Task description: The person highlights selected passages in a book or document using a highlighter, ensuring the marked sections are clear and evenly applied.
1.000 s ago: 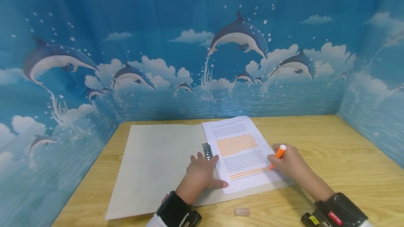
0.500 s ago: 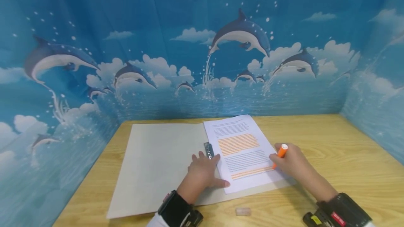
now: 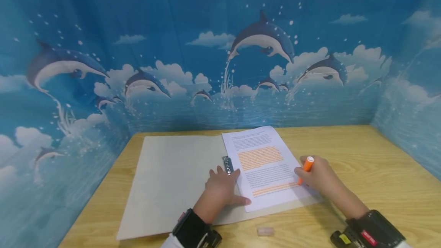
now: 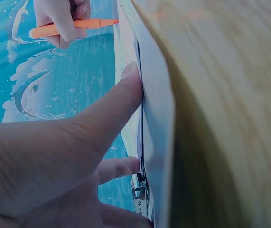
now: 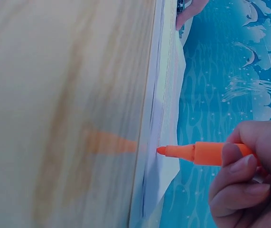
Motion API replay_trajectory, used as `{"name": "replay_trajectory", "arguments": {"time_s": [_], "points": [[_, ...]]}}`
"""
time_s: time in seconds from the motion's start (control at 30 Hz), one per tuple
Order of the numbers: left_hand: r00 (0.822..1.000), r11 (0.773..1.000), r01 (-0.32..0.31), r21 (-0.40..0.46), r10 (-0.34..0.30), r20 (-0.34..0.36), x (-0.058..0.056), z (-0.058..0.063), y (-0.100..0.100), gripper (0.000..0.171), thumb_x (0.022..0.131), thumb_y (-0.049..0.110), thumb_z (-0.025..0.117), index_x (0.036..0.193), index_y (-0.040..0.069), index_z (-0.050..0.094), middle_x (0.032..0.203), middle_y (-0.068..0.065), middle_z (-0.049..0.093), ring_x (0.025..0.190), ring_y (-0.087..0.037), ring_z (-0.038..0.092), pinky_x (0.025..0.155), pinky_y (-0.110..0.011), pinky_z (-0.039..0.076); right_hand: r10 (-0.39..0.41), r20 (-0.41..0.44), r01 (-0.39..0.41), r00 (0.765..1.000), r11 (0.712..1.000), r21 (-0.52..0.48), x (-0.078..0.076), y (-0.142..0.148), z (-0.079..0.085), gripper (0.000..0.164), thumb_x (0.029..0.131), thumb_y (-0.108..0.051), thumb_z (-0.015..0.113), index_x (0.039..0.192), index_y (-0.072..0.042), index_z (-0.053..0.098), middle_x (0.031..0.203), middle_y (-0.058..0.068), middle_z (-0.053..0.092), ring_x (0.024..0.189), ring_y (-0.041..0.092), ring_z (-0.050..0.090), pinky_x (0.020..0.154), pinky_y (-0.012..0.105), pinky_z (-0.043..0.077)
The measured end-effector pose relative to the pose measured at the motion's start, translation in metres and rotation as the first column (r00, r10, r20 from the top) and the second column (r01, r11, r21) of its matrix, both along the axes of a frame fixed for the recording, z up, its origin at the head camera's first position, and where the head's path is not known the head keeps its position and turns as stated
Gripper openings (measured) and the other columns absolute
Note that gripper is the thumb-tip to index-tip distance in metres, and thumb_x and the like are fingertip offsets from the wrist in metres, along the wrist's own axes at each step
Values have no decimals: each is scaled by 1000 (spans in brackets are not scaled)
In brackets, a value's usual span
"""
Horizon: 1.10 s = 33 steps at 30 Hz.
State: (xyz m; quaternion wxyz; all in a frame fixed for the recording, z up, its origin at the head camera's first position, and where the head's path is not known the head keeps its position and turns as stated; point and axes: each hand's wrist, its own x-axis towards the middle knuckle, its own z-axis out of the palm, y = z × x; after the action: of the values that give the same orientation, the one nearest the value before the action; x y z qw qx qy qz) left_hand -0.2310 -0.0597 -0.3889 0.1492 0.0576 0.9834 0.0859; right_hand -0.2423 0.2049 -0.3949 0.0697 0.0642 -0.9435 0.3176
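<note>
My right hand (image 3: 318,173) pinches an orange highlighter (image 3: 307,164), its white end up. In the right wrist view the highlighter's tip (image 5: 161,150) is right at the paper. Printed white sheets (image 3: 267,173) lie on the right side of an opened pale folder (image 3: 172,183). Orange marking covers a block of text near the top and lines lower down, where the tip stands at their right end. My left hand (image 3: 220,190) rests with spread fingers on the left edge of the sheets, thumb at the lower left corner. A metal clip (image 3: 227,164) shows just beyond its fingertips.
A small pale pinkish cap-like piece (image 3: 265,231) lies on the wooden table (image 3: 379,163) near its front. Behind and at both sides hangs a blue cloth (image 3: 193,56) printed with dolphins.
The head view has shifted slightly. Both hands keep nearly the same places, and the highlighter's tip stays around the right end of the lower orange lines.
</note>
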Motion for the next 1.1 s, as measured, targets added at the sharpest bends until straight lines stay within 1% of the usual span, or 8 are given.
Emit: {"name": "replay_trajectory", "arguments": {"time_s": [0.17,0.27,0.37,0.47,0.63,0.8,0.9,1.1], "points": [[1000,1000,0,0,0,-3,2,1,0,98,56,67,71,140,25,43,146,-29,36,131,-52,28,98,-64,41,1,-26,-2,1000,1000,-5,2,-3,5,35,79,-6,63,62,-8,32,54,-2,27,43,13,37,41,24,30],[1000,1000,-1,-12,1,-8,3,1,0,98,56,68,71,140,25,44,146,-29,36,131,-52,28,98,-64,41,14,-25,-15,1000,999,-33,5,-10,9,34,80,-7,63,63,-8,34,51,-2,34,42,14,42,38,23,33],[1000,1000,-7,-18,6,-9,4,2,0,98,56,67,72,139,25,44,146,-29,37,131,-52,28,98,-64,41,61,-22,-62,998,996,-61,8,-24,12,33,80,-7,63,63,-7,35,49,-1,37,39,14,43,36,22,33],[1000,1000,-10,-5,10,-7,4,3,0,97,56,66,72,139,24,44,146,-29,37,131,-52,28,98,-64,41,126,-39,-129,991,988,-81,12,-43,10,32,79,-5,63,62,-7,36,47,-2,39,37,11,41,35,20,32],[1000,1000,-12,4,12,-5,2,2,0,97,56,67,72,139,25,44,146,-29,37,131,-53,27,97,-65,42,217,-83,-227,973,964,-142,16,-72,4,32,77,-3,63,59,-9,37,43,-5,45,32,3,42,30,16,34],[1000,1000,-13,-11,13,2,0,-2,2,98,56,68,71,140,27,43,147,-28,35,131,-52,27,96,-65,42,276,-84,-287,957,941,-178,19,-87,-1,32,76,-3,63,59,-9,37,43,-6,49,31,0,43,29,14,35],[1000,1000,-17,-8,17,4,0,-2,2,98,55,68,71,140,27,43,147,-28,35,131,-52,27,96,-65,42,288,-70,-297,955,937,-185,20,-92,-2,31,76,-3,63,59,-9,37,44,-5,50,31,0,43,30,13,34],[1000,1000,-26,-2,26,6,1,0,2,97,55,66,73,140,27,43,147,-28,35,131,-52,27,97,-65,41,296,-56,-301,954,934,-190,21,-99,-3,29,75,-3,63,59,-8,39,46,-5,52,32,1,45,29,14,36]]}}
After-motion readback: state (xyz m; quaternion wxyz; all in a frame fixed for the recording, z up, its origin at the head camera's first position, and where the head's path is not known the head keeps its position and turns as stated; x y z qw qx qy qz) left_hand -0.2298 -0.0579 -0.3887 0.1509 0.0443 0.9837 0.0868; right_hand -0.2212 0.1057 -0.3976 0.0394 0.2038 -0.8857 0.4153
